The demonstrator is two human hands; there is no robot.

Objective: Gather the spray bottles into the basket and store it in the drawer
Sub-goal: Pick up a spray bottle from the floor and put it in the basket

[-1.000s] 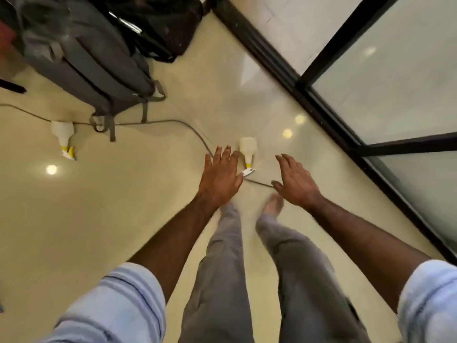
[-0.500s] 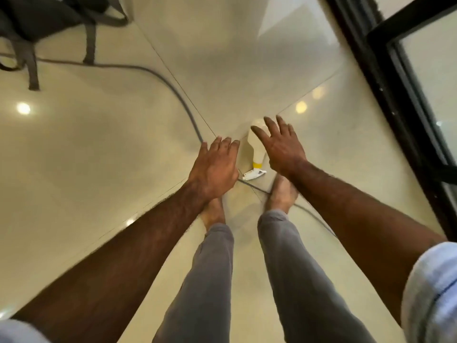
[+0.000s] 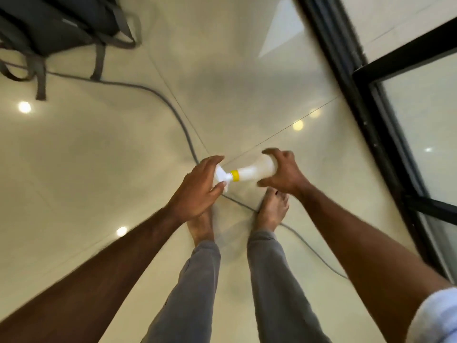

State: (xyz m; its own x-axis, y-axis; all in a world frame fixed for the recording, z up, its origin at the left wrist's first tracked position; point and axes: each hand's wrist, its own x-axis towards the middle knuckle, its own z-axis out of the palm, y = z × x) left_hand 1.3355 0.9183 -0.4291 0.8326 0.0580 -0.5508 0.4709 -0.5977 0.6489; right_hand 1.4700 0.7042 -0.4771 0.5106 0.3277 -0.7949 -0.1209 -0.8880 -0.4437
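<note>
A white spray bottle [image 3: 257,170] with a yellow collar lies sideways between my two hands, just above the floor in front of my bare feet. My right hand [image 3: 286,173] curls around the bottle's wide base. My left hand [image 3: 200,189] closes on the white trigger head at the other end. No basket or drawer is in view.
A grey cable [image 3: 173,107] runs across the glossy cream floor and passes under my feet. A dark backpack [image 3: 57,26] with hanging straps lies at the upper left. A black-framed glass door [image 3: 371,107] stands along the right.
Both hands have closed on the spray bottle, which stood on the floor before and now lies sideways between them. The view has come lower over the floor.
</note>
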